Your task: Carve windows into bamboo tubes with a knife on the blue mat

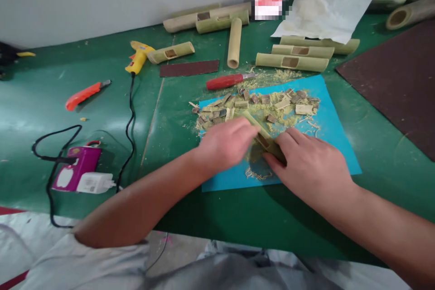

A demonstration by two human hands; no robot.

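Observation:
A short green bamboo tube [263, 138] with a rectangular hole cut in it lies tilted over a blue sheet [336, 145]. My right hand [306, 163] grips its near end. My left hand [227, 145] is closed on its upper part; the hand is blurred, and whether it holds a small tool I cannot tell. Behind my hands, bamboo chips and shavings [254, 106] are heaped on the blue sheet.
On the green table [170, 113] lie a red-handled knife [227, 81], an orange utility knife [84, 95], a yellow glue gun [138, 56] with black cord, a purple power strip [76, 167], sandpaper [188, 69], several bamboo tubes [292, 54], white paper [322, 11] and a brown sheet [401, 77].

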